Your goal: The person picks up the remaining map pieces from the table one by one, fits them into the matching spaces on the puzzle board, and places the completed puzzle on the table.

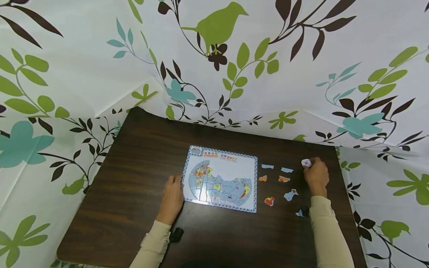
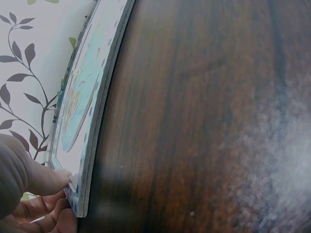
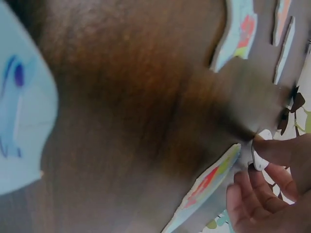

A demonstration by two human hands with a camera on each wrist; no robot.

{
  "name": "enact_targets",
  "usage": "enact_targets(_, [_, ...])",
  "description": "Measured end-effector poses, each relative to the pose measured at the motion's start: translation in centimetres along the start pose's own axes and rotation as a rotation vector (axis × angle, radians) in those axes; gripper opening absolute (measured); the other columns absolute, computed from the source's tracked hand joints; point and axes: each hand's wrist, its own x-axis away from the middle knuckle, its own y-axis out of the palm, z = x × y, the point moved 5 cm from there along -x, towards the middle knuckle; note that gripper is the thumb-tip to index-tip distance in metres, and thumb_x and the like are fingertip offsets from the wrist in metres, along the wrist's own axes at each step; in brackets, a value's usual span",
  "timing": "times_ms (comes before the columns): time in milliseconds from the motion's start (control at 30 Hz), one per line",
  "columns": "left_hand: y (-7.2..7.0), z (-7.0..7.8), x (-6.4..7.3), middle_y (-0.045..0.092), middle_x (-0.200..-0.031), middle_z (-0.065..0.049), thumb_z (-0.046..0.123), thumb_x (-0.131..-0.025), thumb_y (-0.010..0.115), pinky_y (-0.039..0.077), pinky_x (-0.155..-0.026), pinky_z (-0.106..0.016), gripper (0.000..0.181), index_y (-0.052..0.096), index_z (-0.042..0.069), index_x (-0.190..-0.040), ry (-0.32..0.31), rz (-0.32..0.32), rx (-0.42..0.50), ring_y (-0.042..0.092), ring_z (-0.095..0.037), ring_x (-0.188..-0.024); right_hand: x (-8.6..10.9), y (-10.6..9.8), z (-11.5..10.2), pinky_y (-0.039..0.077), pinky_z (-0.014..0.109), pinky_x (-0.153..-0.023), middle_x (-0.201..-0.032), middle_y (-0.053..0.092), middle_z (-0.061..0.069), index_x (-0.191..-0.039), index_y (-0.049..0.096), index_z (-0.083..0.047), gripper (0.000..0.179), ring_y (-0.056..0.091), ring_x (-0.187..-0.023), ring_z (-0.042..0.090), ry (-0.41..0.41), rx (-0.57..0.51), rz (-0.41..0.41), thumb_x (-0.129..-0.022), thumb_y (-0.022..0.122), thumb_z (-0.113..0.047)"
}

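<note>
A world map puzzle board (image 1: 221, 153) with a blue dotted border lies on the table, its map partly filled with pieces. At its left edge my left hand (image 1: 172, 199) grips the frame; in the left wrist view the thumb (image 2: 48, 180) lies on top near the corner, with curled fingers at the side. My right hand (image 1: 316, 176), out to the right, pinches a small white round piece with a compass star (image 1: 306, 162) between thumb and fingers. Close beside that hand in the right wrist view is a blue piece with red and green patches (image 3: 204, 189).
Between board and right hand lie several loose pieces: two thin blue strips (image 1: 267, 166), two orange ones (image 1: 284, 179), a red one (image 1: 269, 201) and a blue one (image 1: 290, 195). Another blue piece (image 1: 299, 213) is by the right sleeve. Patterned cloth (image 1: 134, 56) hangs behind the dark wooden table (image 1: 114, 193).
</note>
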Motion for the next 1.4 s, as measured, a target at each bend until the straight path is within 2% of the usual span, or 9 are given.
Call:
enact_targets(200, [0.0, 0.0, 0.1, 0.058, -0.111, -0.021, -0.001, -0.092, 0.066, 0.053, -0.078, -0.053, 0.033, 0.062, -0.002, -0.125, -0.002, -0.006, 0.004, 0.061, -0.039, -0.098, 0.3, -0.3, -0.3, 0.045, 0.061, -0.087, -0.11, 0.064, 0.031, -0.119, 0.06, 0.008, 0.033, 0.06, -0.1, 0.051, -0.052, -0.101, 0.074, -0.095, 0.063, -0.013])
enact_targets(333, [0.0, 0.0, 0.0, 0.058, -0.112, -0.021, -0.001, -0.093, 0.066, 0.053, -0.079, -0.052, 0.034, 0.061, -0.003, -0.126, -0.005, -0.022, 0.004, 0.061, -0.039, -0.099, 0.6, -0.4, -0.8, 0.047, 0.057, -0.083, -0.108, 0.067, 0.028, -0.115, 0.064, 0.007, 0.028, 0.062, -0.096, 0.046, -0.056, -0.138, 0.066, -0.096, 0.062, -0.014])
enact_targets(400, [0.0, 0.0, 0.0, 0.058, -0.113, -0.022, 0.0, -0.093, 0.066, 0.053, -0.079, -0.053, 0.034, 0.061, -0.003, -0.126, -0.007, -0.025, 0.004, 0.061, -0.039, -0.1, 0.7, -0.4, -1.2, 0.05, 0.049, -0.076, -0.106, 0.069, 0.027, -0.114, 0.066, 0.005, 0.027, 0.063, -0.091, 0.041, -0.066, -0.152, 0.049, -0.096, 0.063, -0.015])
enact_targets(567, [0.2, -0.1, -0.1, 0.058, -0.113, -0.022, -0.001, -0.093, 0.066, 0.053, -0.079, -0.052, 0.034, 0.061, -0.003, -0.126, -0.007, -0.022, 0.005, 0.061, -0.039, -0.1, 0.8, -0.2, -2.1, 0.046, 0.023, -0.059, -0.098, 0.073, 0.02, -0.111, 0.07, 0.001, 0.027, 0.063, -0.067, 0.009, -0.071, -0.218, -0.007, -0.095, 0.068, -0.019])
enact_targets(667, [0.2, -0.2, -0.1, 0.058, -0.112, -0.022, -0.001, -0.092, 0.066, 0.053, -0.078, -0.052, 0.035, 0.061, -0.003, -0.126, -0.008, -0.019, 0.004, 0.061, -0.039, -0.099, 1.1, 0.1, -2.9, 0.047, 0.015, -0.054, -0.099, 0.073, 0.02, -0.113, 0.069, 0.003, 0.028, 0.06, -0.06, -0.004, -0.073, -0.284, -0.051, -0.094, 0.069, -0.017])
enact_targets(733, [0.3, -0.2, -0.1, 0.058, -0.112, -0.021, -0.001, -0.092, 0.066, 0.053, -0.078, -0.052, 0.035, 0.061, -0.003, -0.126, -0.008, -0.015, 0.004, 0.061, -0.039, -0.098, 1.3, 0.3, -3.7, 0.048, 0.013, -0.054, -0.1, 0.074, 0.021, -0.115, 0.068, 0.004, 0.028, 0.063, -0.061, -0.004, -0.086, -0.322, -0.079, -0.094, 0.069, -0.016])
enact_targets(1000, [0.1, -0.1, -0.1, 0.059, -0.111, -0.022, -0.002, -0.092, 0.066, 0.053, -0.079, -0.052, 0.034, 0.061, -0.004, -0.126, 0.004, -0.02, 0.01, 0.061, -0.039, -0.099, 2.3, 1.4, -6.6, 0.049, 0.014, -0.057, -0.1, 0.074, 0.02, -0.114, 0.069, 0.003, 0.026, 0.073, -0.072, 0.012, -0.15, -0.357, -0.131, -0.095, 0.069, -0.014])
enact_targets(1233, [0.0, 0.0, 0.0, 0.059, -0.112, -0.021, -0.001, -0.092, 0.067, 0.054, -0.079, -0.052, 0.035, 0.061, -0.003, -0.127, -0.005, -0.017, -0.001, 0.061, -0.039, -0.1, 3.2, 3.1, -9.2, 0.06, 0.033, -0.069, -0.101, 0.072, 0.025, -0.113, 0.067, 0.006, 0.025, 0.076, -0.078, 0.024, -0.204, -0.445, -0.206, -0.095, 0.069, -0.012])
enact_targets(1400, [0.0, 0.0, -0.1, 0.059, -0.112, -0.021, -0.001, -0.092, 0.067, 0.054, -0.078, -0.052, 0.035, 0.062, -0.002, -0.126, -0.005, -0.019, -0.006, 0.061, -0.039, -0.1, 4.1, 4.3, -10.9, 0.06, 0.037, -0.071, -0.099, 0.071, 0.024, -0.111, 0.067, 0.006, 0.023, 0.075, -0.081, 0.029, -0.219, -0.475, -0.259, -0.094, 0.069, -0.009])
